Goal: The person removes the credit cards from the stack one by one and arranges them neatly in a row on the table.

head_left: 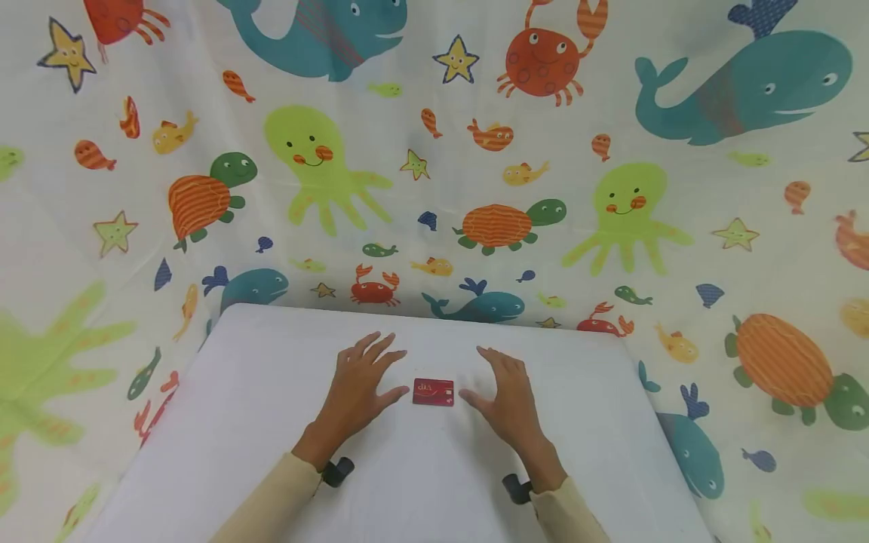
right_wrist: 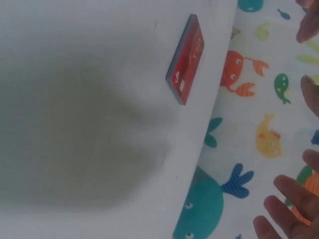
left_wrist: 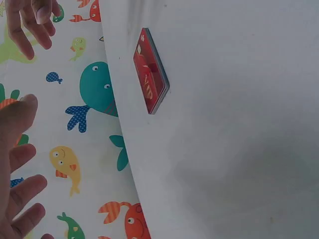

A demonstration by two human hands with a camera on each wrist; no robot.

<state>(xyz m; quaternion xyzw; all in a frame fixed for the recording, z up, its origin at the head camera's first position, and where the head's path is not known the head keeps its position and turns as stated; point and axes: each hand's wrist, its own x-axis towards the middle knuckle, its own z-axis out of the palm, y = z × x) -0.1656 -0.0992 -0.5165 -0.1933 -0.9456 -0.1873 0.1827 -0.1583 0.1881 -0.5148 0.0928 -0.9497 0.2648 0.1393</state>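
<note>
Head view: one person at a white cloth-covered surface (head_left: 258,377), both hands out over it, forearms coming in from the bottom edge.
Red VIP card stack: thin rectangular red stack (head_left: 433,392) lying flat near the far edge of the surface, between the two hands. Lettering reads upside down from the person's side. Layered edge shows in both wrist views; card count I can't tell.
Left hand: left hand (head_left: 363,383), fingers spread and gently bent, thumb pointing at the stack's left end. Thumb tip near the stack, apart from it.
Right hand: right hand (head_left: 505,394), roughly mirroring the other, fingers relaxed and bent inward. Thumb tip just beside the stack's right end, apart from it.
Wrists: small black device (head_left: 337,472) at the left, matching black device (head_left: 518,489) at the right. Beige long sleeves (head_left: 271,501) on both arms.
Shadows: soft grey patches on the white cloth in both wrist views.
Backdrop: white fabric sheet (head_left: 407,113) printed with teal whales, green octopuses, orange-shelled turtles, red crabs, stars and small fish, hanging beyond the far edge and around the sides.
</note>
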